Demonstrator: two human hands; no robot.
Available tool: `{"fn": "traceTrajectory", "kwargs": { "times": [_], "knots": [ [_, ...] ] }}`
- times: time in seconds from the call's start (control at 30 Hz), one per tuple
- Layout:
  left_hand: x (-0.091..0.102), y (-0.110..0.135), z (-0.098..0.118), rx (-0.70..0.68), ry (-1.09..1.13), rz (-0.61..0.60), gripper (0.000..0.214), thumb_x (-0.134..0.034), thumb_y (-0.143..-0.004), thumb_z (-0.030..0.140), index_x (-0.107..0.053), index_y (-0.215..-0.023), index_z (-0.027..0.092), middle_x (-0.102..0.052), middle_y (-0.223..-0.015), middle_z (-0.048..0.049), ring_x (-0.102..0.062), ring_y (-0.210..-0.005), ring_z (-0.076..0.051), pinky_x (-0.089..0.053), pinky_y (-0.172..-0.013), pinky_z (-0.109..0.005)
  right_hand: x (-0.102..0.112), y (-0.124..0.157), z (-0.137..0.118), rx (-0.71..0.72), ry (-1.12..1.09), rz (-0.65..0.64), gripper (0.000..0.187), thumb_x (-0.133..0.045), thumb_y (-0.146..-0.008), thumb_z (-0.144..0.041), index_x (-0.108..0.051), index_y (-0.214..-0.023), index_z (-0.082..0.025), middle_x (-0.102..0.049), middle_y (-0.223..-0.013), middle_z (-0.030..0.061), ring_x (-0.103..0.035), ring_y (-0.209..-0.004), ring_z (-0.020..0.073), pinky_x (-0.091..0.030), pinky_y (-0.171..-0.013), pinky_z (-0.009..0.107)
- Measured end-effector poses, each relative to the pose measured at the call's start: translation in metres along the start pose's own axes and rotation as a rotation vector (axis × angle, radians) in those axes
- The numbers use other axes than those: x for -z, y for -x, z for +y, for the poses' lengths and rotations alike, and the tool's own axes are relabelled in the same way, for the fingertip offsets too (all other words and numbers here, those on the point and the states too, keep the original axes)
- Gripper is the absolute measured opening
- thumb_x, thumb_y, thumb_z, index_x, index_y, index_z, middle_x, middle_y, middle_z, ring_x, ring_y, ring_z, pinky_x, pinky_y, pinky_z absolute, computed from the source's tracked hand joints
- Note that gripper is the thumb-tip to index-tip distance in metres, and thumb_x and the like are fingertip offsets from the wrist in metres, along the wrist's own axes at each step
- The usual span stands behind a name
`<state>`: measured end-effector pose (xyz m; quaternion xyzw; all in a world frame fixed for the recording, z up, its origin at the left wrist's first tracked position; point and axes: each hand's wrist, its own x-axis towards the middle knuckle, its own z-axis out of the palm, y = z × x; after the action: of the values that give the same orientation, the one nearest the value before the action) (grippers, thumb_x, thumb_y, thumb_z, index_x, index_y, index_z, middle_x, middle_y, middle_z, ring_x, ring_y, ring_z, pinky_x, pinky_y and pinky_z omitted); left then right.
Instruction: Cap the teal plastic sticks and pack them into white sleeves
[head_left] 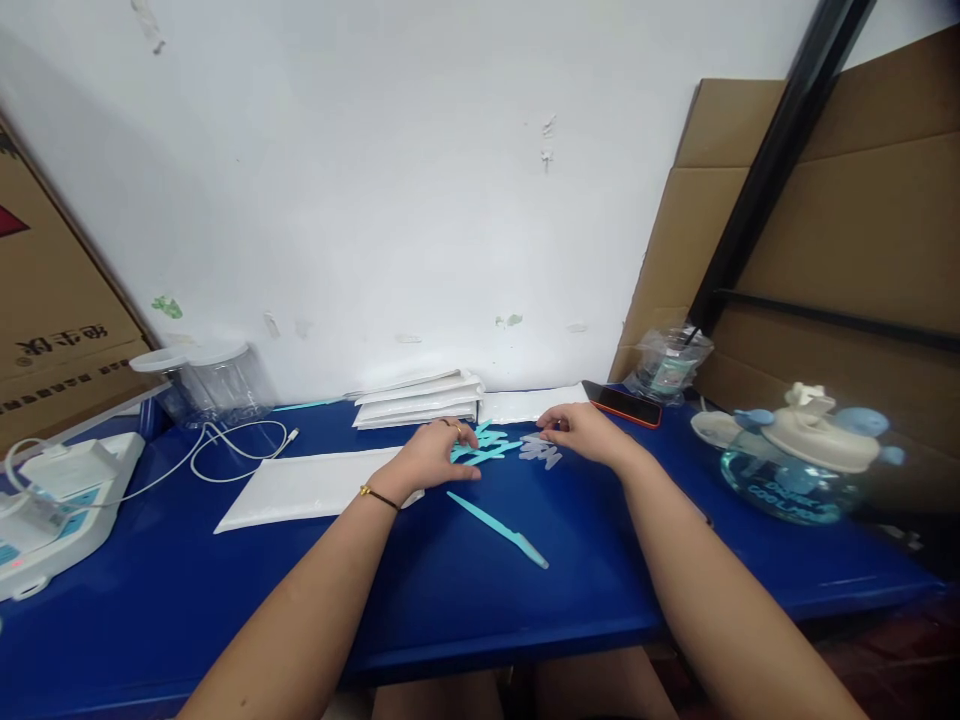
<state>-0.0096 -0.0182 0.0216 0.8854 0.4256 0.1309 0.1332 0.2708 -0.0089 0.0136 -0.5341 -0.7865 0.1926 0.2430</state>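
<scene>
Soft, fairly bright light covers the wall (pixel 375 200) beyond the left hand (pixel 435 458), greying towards the far upper left; its source is out of view. Well right of the right hand (pixel 576 430), the bottle (pixel 799 475) looks smeared and the cardboard (pixel 877 220) dimmer. Around both hands, detail is slightly soft. Farther out, edges stretch and lean.
</scene>
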Motion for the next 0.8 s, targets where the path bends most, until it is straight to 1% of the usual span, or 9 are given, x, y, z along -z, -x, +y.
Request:
{"fn": "traceTrajectory", "kwargs": {
  "times": [0.07,0.13,0.2,0.27,0.33,0.4,0.47,0.57,0.8],
  "knots": [
    [-0.001,0.003,0.012,-0.122,0.022,-0.166,0.041,-0.069,-0.061,0.05,-0.064,-0.093,0.026,-0.059,-0.1,-0.0019,-0.053,-0.094,-0.021,-0.039,-0.076,-0.026,0.0,0.001,-0.003,0.034,0.016,-0.01,0.027,-0.056,-0.075,-0.038,-0.068,-0.086,-0.018,-0.066,-0.074,0.004,-0.056,-0.064,0.015,-0.042,-0.059,0.025],
    [-0.004,0.004,0.022,-0.193,0.015,-0.27,0.029,-0.07,-0.063,0.046,-0.066,-0.084,0.027,-0.059,-0.094,-0.0009,-0.052,-0.093,-0.02,-0.038,-0.077,-0.026,0.0,0.002,-0.006,0.046,0.002,-0.039,0.027,-0.054,-0.076,-0.039,-0.069,-0.084,-0.017,-0.066,-0.07,0.0035,-0.055,-0.062,0.0145,-0.041,-0.058,0.025],
    [-0.007,0.004,0.027,-0.191,0.014,-0.265,0.019,-0.064,-0.071,0.041,-0.065,-0.078,0.024,-0.06,-0.087,-0.0012,-0.053,-0.087,-0.018,-0.037,-0.074,-0.026,0.001,0.003,-0.009,0.046,-0.039,-0.062,0.029,-0.053,-0.077,-0.04,-0.069,-0.083,-0.017,-0.066,-0.069,0.0035,-0.055,-0.061,0.0143,-0.041,-0.058,0.025],
    [-0.01,0.003,0.027,-0.13,0.066,-0.193,0.02,-0.055,-0.078,0.041,-0.061,-0.079,0.021,-0.06,-0.08,-0.0016,-0.053,-0.078,-0.016,-0.037,-0.067,-0.025,0.002,0.005,-0.014,0.054,-0.115,-0.07,0.033,-0.051,-0.079,-0.043,-0.069,-0.086,-0.016,-0.067,-0.073,0.0043,-0.056,-0.062,0.0144,-0.043,-0.059,0.025],
    [-0.01,0.002,0.024,-0.042,0.197,-0.115,0.025,-0.047,-0.083,0.042,-0.056,-0.082,0.02,-0.06,-0.075,-0.0013,-0.053,-0.07,-0.015,-0.037,-0.062,-0.025,0.005,0.008,-0.021,0.085,-0.215,-0.064,0.037,-0.048,-0.082,-0.045,-0.067,-0.093,-0.016,-0.068,-0.081,0.0058,-0.058,-0.066,0.0151,-0.045,-0.062,0.027],
    [-0.01,0.001,0.018,0.027,0.368,-0.09,0.027,-0.043,-0.084,0.045,-0.052,-0.086,0.019,-0.061,-0.074,-0.0011,-0.054,-0.067,-0.014,-0.038,-0.06,-0.024,0.007,0.011,-0.028,0.143,-0.301,-0.066,0.038,-0.049,-0.082,-0.045,-0.065,-0.101,-0.016,-0.068,-0.087,0.0068,-0.06,-0.073,0.0167,-0.047,-0.066,0.028],
    [-0.009,0.0,0.012,0.072,0.515,-0.114,0.03,-0.045,-0.082,0.047,-0.049,-0.088,0.018,-0.061,-0.073,-0.0015,-0.056,-0.067,-0.014,-0.039,-0.059,-0.023,0.008,0.014,-0.033,0.212,-0.354,-0.08,0.039,-0.058,-0.077,-0.043,-0.065,-0.104,-0.017,-0.067,-0.09,0.007,-0.06,-0.078,0.0183,-0.048,-0.069,0.029],
    [-0.008,-0.002,0.006,0.117,0.661,-0.153,0.033,-0.05,-0.079,0.049,-0.047,-0.086,0.017,-0.059,-0.07,-0.0008,-0.053,-0.06,-0.011,-0.037,-0.055,-0.022,0.007,0.016,-0.037,0.27,-0.385,-0.062,0.039,-0.069,-0.068,-0.04,-0.068,-0.099,-0.016,-0.067,-0.088,0.0072,-0.061,-0.076,0.0186,-0.049,-0.068,0.03],
    [-0.003,0.0,0.006,0.185,0.951,-0.215,0.033,-0.055,-0.076,0.047,-0.046,-0.085,0.017,-0.044,-0.065,0.0044,-0.033,-0.049,-0.004,-0.025,-0.047,-0.018,0.007,0.015,-0.036,0.286,-0.395,0.062,0.026,-0.067,-0.07,-0.04,-0.072,-0.082,-0.017,-0.068,-0.082,0.0076,-0.062,-0.073,0.0186,-0.05,-0.066,0.03]
  ]
}}
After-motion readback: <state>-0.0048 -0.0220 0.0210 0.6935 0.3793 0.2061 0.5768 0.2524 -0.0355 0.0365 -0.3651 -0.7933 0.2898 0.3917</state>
